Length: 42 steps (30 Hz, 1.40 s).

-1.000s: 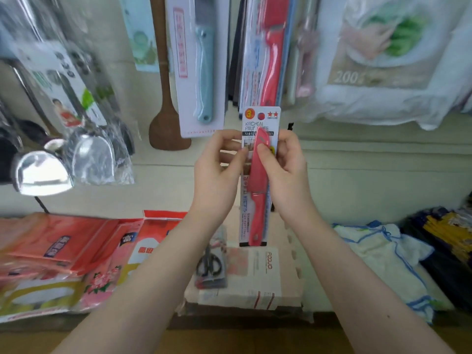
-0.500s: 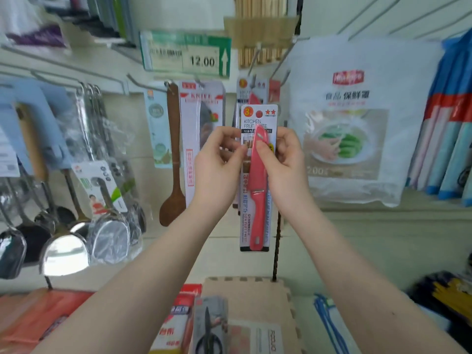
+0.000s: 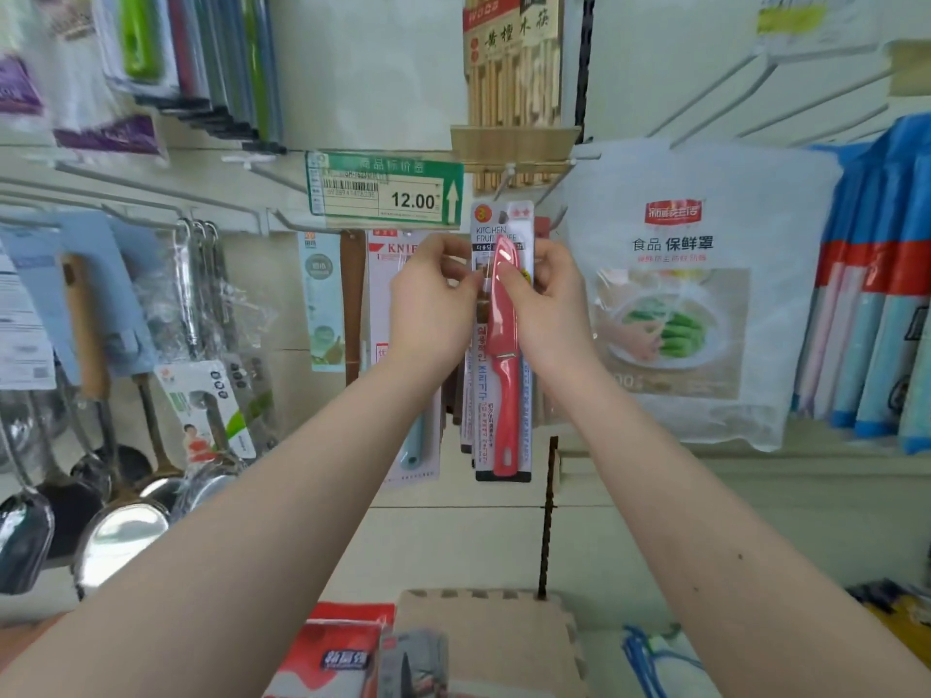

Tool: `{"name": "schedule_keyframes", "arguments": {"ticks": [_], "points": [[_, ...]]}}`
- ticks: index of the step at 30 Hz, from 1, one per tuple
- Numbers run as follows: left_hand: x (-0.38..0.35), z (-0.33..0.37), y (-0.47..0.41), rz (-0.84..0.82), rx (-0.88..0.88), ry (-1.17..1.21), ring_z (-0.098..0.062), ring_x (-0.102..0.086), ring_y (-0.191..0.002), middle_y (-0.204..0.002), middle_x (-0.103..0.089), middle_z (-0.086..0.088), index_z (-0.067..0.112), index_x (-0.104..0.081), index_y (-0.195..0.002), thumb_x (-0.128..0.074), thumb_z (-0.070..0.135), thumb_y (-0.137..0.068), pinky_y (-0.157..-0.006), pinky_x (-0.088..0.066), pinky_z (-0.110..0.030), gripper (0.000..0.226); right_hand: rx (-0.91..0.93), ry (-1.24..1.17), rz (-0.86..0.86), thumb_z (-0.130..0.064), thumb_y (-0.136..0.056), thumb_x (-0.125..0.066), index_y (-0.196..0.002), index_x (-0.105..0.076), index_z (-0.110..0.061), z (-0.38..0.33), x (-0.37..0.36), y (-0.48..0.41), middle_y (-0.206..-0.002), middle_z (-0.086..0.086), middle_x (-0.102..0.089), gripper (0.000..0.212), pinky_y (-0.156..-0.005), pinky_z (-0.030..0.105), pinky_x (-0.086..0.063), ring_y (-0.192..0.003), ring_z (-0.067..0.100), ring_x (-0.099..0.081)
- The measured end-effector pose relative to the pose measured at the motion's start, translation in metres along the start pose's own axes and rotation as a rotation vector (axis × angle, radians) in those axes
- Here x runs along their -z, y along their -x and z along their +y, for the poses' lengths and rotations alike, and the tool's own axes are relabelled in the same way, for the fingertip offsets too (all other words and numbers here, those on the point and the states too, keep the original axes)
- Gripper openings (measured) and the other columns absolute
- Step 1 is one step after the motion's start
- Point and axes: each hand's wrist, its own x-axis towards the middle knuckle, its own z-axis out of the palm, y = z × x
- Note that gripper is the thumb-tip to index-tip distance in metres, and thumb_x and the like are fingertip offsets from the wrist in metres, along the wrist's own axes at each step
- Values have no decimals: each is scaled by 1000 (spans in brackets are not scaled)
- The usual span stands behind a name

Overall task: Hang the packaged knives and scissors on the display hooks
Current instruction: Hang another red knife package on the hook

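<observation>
At hook height, both hands (image 3: pixel 436 299) on knife pack (image 3: pixel 504 345).

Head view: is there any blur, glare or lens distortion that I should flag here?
Head view: wide-angle bending at the edges; glare on the ladles and on the food-cover bag; the red knife package and the price tag stay readable, while the upper left corner is soft.

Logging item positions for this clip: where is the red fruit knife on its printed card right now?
In the head view, the red fruit knife on its printed card is centre frame, held upright between the left hand and right hand, just right of and below the green price tag.
</observation>
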Motion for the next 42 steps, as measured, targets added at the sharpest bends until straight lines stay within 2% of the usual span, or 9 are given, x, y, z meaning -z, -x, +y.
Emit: {"name": "schedule_keyframes", "arguments": {"ticks": [4,9,13,18,20,24,30,37,42], "points": [[-3,-1,-6,13,-6,-83,-10,-54,-63,-68,-51,9,17,-55,-93,-57,5,-85,-59,-47,-23,15,-40,19,-2,-24,-89,-55,-90,-48,-33,3,-2,-7,-103,4,-65,11,-89,49,-51,-95,23,-64],[-6,-1,-10,30,-36,-164,-20,-56,-70,-65,-50,11,13,-57,-95,-56,3,-83,-72,-55,-39,16,-46,71,-1,-23,-89,-54,-98,-49,-27,5,-4,-11,-103,8,-66,11,-87,50,-52,-93,26,-64],[-7,-1,-10,36,-43,-159,-22,-56,-72,-65,-48,11,12,-57,-96,-55,1,-83,-73,-55,-43,17,-56,93,2,-20,-89,-54,-99,-49,-23,4,-3,-14,-103,10,-66,11,-85,48,-52,-93,28,-64],[-7,-1,-11,-13,-45,-205,-16,-54,-68,-67,-49,9,9,-55,-111,-51,0,-85,-72,-55,-39,28,-82,105,2,-19,-89,-54,-109,-52,-16,2,-3,-16,-109,11,-65,20,-89,48,-50,-99,29,-63],[-7,-1,-9,-23,-37,-221,-18,-55,-70,-68,-50,5,8,-54,-112,-49,-1,-85,-73,-55,-41,29,-84,148,19,-23,-90,-54,-116,-49,-13,3,-5,-15,-112,10,-64,29,-89,44,-50,-99,27,-62],[-8,-3,-5,-17,-32,-260,-28,-59,-82,-82,-59,-12,6,-51,-112,-49,-3,-82,-76,-53,-43,31,-63,187,78,-20,-89,-55,-119,-40,-13,6,-5,-14,-108,9,-62,35,-73,31,-44,-91,23,-60],[-8,-8,3,-3,-62,-276,-30,-58,-93,-91,-64,-15,9,-51,-111,-54,0,-80,-81,-50,-45,33,-85,248,117,-24,-86,-58,-113,-42,-16,16,-4,-9,-111,9,-61,33,-82,44,-51,-93,24,-62],[-8,-6,19,6,-54,-164,-13,-53,-72,-74,-52,4,11,-51,-102,-55,3,-85,-69,-46,-27,19,-93,209,98,-25,-85,-61,-116,-44,-13,27,2,4,-121,12,-55,37,-89,41,-50,-103,22,-59],[-6,-11,37,16,-33,-14,-5,-50,-64,-76,-51,7,17,-47,-94,-52,11,-89,-60,-44,-19,9,-118,152,70,-27,-87,-60,-125,-43,-13,32,8,24,-123,6,-55,44,-89,28,-46,-110,18,-55]]}}
